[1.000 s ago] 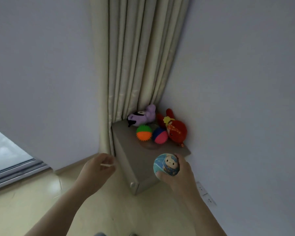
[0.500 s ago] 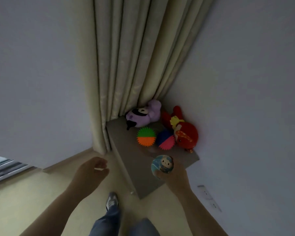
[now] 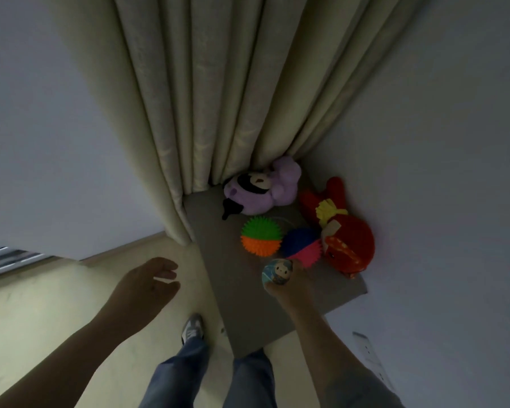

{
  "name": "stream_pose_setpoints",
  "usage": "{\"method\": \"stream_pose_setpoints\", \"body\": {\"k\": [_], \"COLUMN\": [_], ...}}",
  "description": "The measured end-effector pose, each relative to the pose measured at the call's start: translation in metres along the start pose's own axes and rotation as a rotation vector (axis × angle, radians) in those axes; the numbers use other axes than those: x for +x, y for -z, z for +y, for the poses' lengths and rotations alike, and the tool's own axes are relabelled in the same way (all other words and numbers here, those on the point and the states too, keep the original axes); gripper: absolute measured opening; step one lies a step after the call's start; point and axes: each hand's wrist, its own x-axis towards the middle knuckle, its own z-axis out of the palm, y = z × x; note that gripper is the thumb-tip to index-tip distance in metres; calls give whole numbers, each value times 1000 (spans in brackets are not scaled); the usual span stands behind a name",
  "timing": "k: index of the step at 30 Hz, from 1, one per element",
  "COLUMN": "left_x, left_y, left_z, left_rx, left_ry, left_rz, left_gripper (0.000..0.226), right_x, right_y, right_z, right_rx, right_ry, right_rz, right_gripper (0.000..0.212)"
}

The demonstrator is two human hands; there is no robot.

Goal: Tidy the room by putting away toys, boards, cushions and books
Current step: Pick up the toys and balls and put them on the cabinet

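My right hand (image 3: pixel 289 287) grips a small blue ball with a cartoon face (image 3: pixel 277 271), held low over the grey cabinet top (image 3: pixel 236 278). Just beyond it lie a blue-and-pink spiky ball (image 3: pixel 302 244) and a green-and-orange spiky ball (image 3: pixel 261 236). A purple plush toy (image 3: pixel 262 191) rests at the back by the curtain, and a red plush toy (image 3: pixel 345 231) leans against the right wall. My left hand (image 3: pixel 147 285) hovers over the floor left of the cabinet, fingers relaxed, holding nothing.
A beige curtain (image 3: pixel 218 98) hangs in the corner behind the cabinet. White walls stand on both sides, with a socket (image 3: pixel 368 354) low on the right wall. A window track (image 3: pixel 6 257) shows at far left. My legs and shoe (image 3: pixel 192 331) stand before the cabinet.
I have stepped closer to the cabinet. My right hand carried the blue ball forward over the cabinet top, close to the spiky balls. My left hand stayed at the left, loosening its fingers.
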Motion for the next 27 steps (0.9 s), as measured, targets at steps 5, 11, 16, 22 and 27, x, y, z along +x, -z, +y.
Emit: {"method": "stream_pose_setpoints", "body": {"k": [5,11,16,22,27], "left_x": [5,7,6,8,8], "left_y": [-24,-39,-39,-39,-41], "left_z": [3,1,3,2,0], "left_rx": [21,30,-2,-32,-85], "left_ry": [47,76,99,134,195], "left_rz": [-12,-8,53,77,96], "left_gripper": [23,24,24,23,22], "right_x": [25,33,27,35,37], "right_y": [-4,-20,-33,-37,-26], "right_z": [1,4,-2,-2,2], "right_rx": [-103,-234,-223,-157,-221], "right_ry": [-30,-36,-36,-38,9], "right_rz": [-30,51,207,186,105], "right_gripper": [79,83,88,95,98]}}
